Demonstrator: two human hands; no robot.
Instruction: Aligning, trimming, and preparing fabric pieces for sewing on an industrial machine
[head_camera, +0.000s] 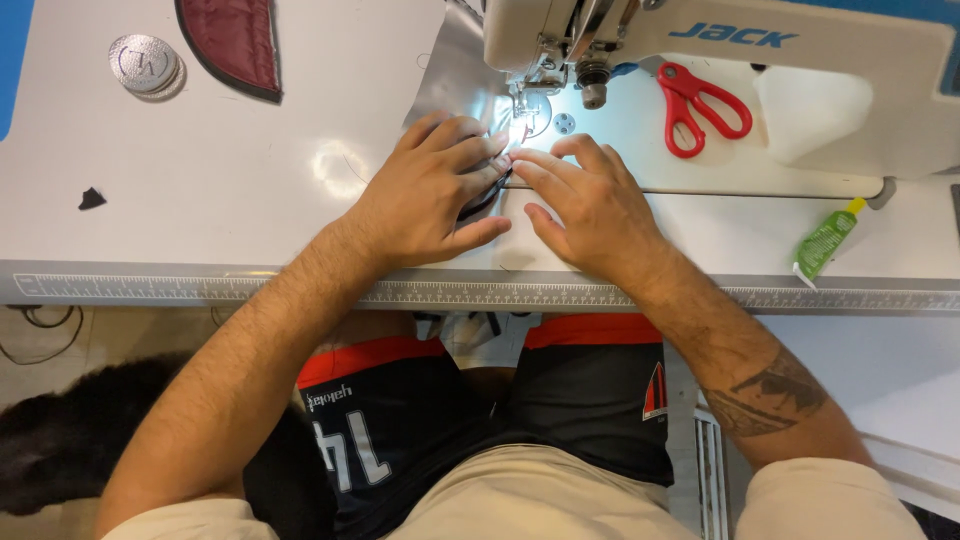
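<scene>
Both my hands, left hand (425, 195) and right hand (585, 205), press flat, fingers spread, on the dark fabric piece (478, 203) under the sewing machine (700, 60) needle, which could prick fingertips this close.

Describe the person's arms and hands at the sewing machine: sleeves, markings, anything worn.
Both forearms are bare and hairy, with beige short sleeves at the frame's bottom. The right forearm carries a dark band tattoo near the elbow. The left hand and right hand show no gloves or rings.
</scene>
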